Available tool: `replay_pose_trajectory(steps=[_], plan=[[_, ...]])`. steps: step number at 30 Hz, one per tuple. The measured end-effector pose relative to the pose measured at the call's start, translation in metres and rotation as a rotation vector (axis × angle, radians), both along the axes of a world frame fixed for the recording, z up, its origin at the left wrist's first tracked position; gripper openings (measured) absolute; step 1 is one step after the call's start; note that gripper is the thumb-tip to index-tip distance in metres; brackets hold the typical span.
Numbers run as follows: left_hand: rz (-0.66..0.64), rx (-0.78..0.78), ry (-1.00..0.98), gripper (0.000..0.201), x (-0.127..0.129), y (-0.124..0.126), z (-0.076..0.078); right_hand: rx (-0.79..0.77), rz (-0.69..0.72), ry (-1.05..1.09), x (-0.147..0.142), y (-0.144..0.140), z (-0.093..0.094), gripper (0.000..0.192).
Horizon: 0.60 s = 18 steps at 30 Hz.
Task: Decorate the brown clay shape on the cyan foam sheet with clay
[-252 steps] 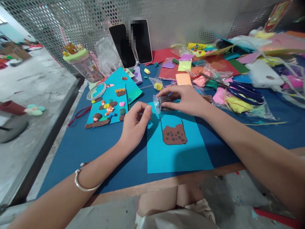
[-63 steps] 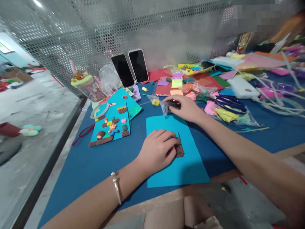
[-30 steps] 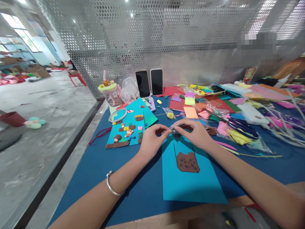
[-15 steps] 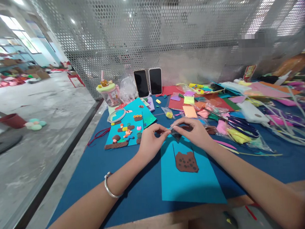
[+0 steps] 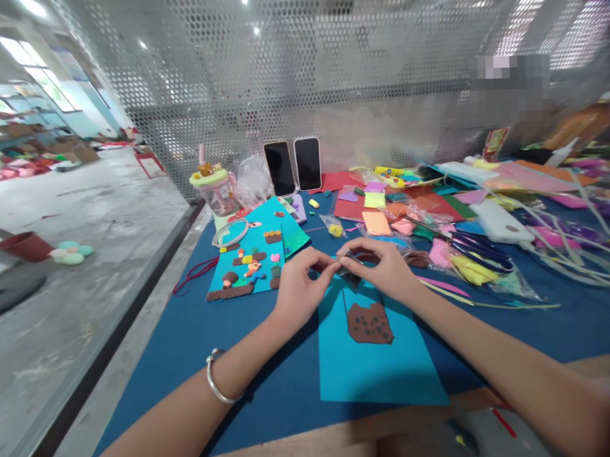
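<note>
While both hands meet above the far edge of the card, the scene reads like this:
Left hand: left hand pinches one end of the small clear plastic bag of dark brown clay, fingers narrow, thumb and forefinger closed on the film; silver bangle on that wrist.
Right hand: right hand grips the other end of the same bag, fingers curled over it, so the bag is stretched between the two hands, probably to work its mouth.
Bag position: raised just above the top edge of the turquoise paper sheet, not resting on it as far as I can tell.
Sheet: lies flat on the dark blue tabletop right in front of the person, within easy reach; a brown dotted clay patch with two thin strips rising from it is stuck near its middle.
Finished piece: turquoise card with small coloured clay figures set aside to the left, near.
Supplies: blue-handled scissors and loose coloured clay bags to the right, clear of the work area.
Back: two dark phones propped upright against the perforated metal screen; pink lidded cup beside them.
</note>
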<state>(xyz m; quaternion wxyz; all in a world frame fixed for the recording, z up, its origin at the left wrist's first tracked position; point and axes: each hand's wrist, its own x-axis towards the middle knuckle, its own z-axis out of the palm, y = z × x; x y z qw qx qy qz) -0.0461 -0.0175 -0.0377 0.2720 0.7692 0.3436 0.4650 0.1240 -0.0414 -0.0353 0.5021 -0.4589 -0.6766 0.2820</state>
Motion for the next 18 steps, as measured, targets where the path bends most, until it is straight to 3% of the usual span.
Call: replay_pose_trajectory(steps=[7, 13, 18], plan=[[0.014, -0.046, 0.088, 0.014, 0.001, 0.004, -0.001, 0.023, 0.017, -0.024, 0.006, 0.004, 0.004, 0.022], [0.143, -0.026, 0.238, 0.023, 0.023, 0.049, 0.012, 0.151, -0.289, -0.034, 0.03, 0.03, -0.007, 0.022], [0.282, -0.045, 0.362, 0.047, 0.058, 0.088, 0.006, 0.203, -0.422, -0.104, 0.057, 0.055, -0.024, 0.03]])
